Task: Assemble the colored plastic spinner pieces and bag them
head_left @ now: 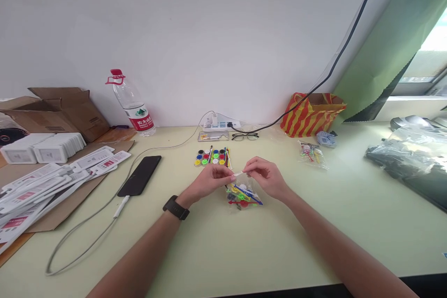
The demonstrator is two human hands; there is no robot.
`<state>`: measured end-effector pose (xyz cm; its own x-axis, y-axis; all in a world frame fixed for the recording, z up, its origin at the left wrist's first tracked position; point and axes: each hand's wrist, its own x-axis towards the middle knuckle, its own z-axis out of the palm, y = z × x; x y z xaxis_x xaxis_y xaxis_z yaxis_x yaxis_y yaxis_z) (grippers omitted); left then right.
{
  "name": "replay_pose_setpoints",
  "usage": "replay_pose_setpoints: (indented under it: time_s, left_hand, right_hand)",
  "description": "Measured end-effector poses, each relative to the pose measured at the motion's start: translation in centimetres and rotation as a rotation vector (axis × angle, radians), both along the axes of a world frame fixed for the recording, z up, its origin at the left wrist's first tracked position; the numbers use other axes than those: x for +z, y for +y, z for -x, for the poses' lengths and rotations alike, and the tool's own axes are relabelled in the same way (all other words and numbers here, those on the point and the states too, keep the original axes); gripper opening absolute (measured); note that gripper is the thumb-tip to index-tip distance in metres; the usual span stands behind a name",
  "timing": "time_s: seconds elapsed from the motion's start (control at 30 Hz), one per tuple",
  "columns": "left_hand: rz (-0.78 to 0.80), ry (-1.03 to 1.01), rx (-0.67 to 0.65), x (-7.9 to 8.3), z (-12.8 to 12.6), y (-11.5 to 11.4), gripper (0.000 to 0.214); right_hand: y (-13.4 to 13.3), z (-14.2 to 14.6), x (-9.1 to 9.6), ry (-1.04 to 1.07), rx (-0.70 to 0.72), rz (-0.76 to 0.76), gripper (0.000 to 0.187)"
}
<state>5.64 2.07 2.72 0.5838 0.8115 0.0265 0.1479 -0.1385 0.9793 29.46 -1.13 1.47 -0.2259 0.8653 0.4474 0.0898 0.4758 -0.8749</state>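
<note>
A: Where is the bag (244, 194) lying?
B: On the table (251, 251), centrally, well apart from every edge.
A: And the hands?
B: The left hand (208, 181) and right hand (266, 178) are pinching its top, fingers clamped; bare surface is lying around them.

Clear bag (244, 194) contents: coloured pieces are overlapping one another and are showing too small to tell apart.
Bag mouth: the pinching fingertips of the left hand (209, 180) and right hand (266, 177) are covering it; whether it is sealed cannot be told.
Forearms: both are running out past the picture's bottom edge.
White card strips (42, 186), worktop's left edge: the picture's left edge is cutting them off; print is showing too small to read.
Dark plastic wrapping (408, 158), worktop's right edge: the picture's right edge is cutting it off; it is hiding its contents.
Small tray (213, 136), worktop's far edge: contents are showing too small to identify.
</note>
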Motion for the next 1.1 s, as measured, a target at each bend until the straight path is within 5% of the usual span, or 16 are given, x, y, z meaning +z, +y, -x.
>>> replay_pose_setpoints:
  time_s: [0.23, 0.53, 1.1]
  left_hand:
    - [-0.065, 0.036, -0.036, 0.4, -0.4, -0.5, 0.029]
    - [-0.146, 0.128, -0.066, 0.2, 0.1, 0.2, 0.036]
    - [-0.064, 0.093, -0.034, -0.5, 0.3, 0.5, 0.035]
  right_hand:
    - [-0.3, 0.5, -0.1, -0.173, 0.031, 0.207, 0.029]
    - [0.1, -0.5, -0.1, -0.320, 0.067, 0.204, 0.039]
    - [0.6, -1.5, 0.3, -0.219, 0.102, 0.390, 0.044]
